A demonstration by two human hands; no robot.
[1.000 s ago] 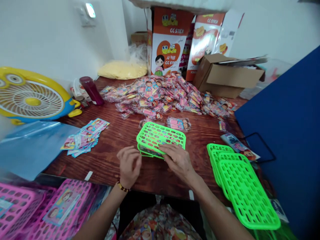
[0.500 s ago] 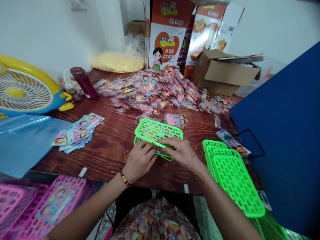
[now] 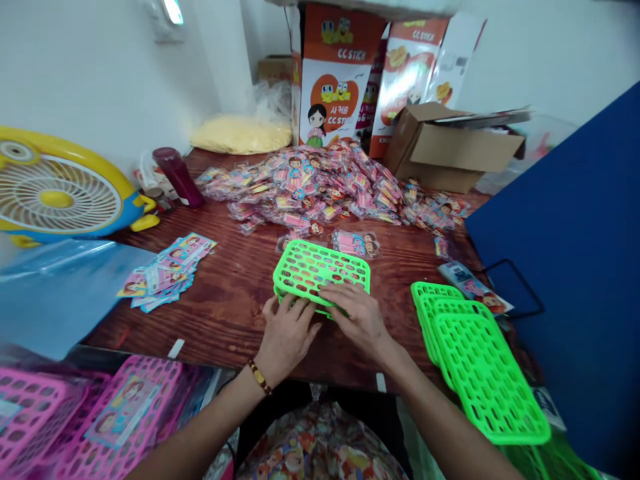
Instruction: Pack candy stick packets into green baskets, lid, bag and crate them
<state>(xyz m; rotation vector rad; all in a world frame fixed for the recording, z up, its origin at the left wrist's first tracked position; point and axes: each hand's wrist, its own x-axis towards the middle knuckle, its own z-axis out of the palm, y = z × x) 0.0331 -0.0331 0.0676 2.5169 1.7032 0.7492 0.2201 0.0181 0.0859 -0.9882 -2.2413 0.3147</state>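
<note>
A bright green perforated plastic case [image 3: 320,270] lies on the wooden table [image 3: 235,293] right in front of me, with small packets showing through its holes. My left hand [image 3: 287,337] lies on its near left corner with fingers stretched out. My right hand [image 3: 357,317] presses flat on the near right part of its lid. A large heap of pink wrapped packets [image 3: 325,187] is just behind the case.
A stack of green lids [image 3: 480,367] hangs over the table's right edge. Picture cards [image 3: 167,272] lie left, pink cases [image 3: 100,420] bottom left. A yellow fan [image 3: 55,193], a maroon bottle [image 3: 177,177], cartons [image 3: 335,80], an open box [image 3: 450,150] and a blue board [image 3: 575,253] surround.
My left hand went from a loose fist beside the case to lying spread on its near corner. The raised lid has come down flat on the case.
</note>
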